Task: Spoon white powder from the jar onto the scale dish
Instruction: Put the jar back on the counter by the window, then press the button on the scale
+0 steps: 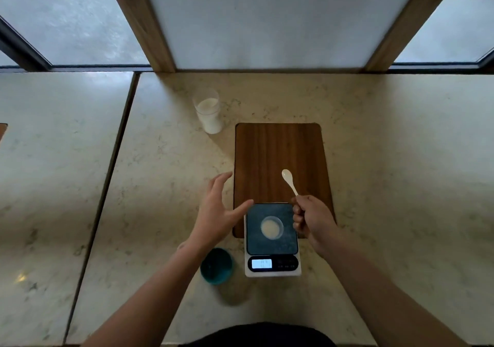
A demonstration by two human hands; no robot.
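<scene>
A clear jar (209,111) part full of white powder stands open on the counter, beyond the board's far left corner. A white scale (272,240) with a dark platform sits near me, and a small clear dish (271,227) with a little pale powder rests on it. My right hand (312,219) is shut on the handle of a white spoon (289,181), whose bowl points away over the board. My left hand (217,210) hovers open just left of the scale, fingers spread, holding nothing.
A dark wooden board (280,159) lies under the scale's far end. A teal lid (216,266) lies left of the scale's display. The marble counter (401,159) has a seam at the left, and a wood-framed panel (267,20) rises behind.
</scene>
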